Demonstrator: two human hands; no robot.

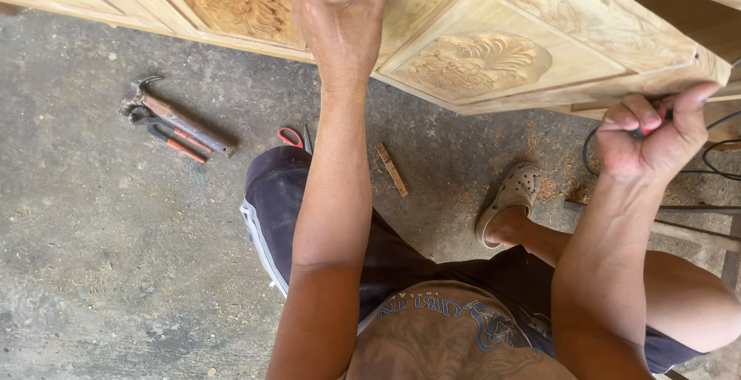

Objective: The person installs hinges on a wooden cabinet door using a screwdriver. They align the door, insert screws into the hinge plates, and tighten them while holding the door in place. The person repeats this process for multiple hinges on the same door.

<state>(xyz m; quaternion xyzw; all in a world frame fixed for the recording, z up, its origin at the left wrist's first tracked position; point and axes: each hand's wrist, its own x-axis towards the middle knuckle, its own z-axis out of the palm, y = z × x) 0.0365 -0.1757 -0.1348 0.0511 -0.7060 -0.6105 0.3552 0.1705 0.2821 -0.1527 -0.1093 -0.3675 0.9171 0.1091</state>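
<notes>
A: Left hand [340, 17]?
B: Resting on the carved wooden panel [478, 60], fingers curled over something dark and thin at the top edge; too cropped to identify.
A: Right hand [652, 137]?
B: Closed around a red-handled tool [654, 118], thumb pressed up against the panel's lower corner just above the grip.
A: Below the grips?
B: Down on the concrete floor [100, 256]: hammer [181, 121] and pliers [166, 135] well left of the left wrist, red-handled scissors [293, 137] just beside the forearm, a small wood offcut [392, 169] between both arms. Black cable [718, 156] right by the right fist.
</notes>
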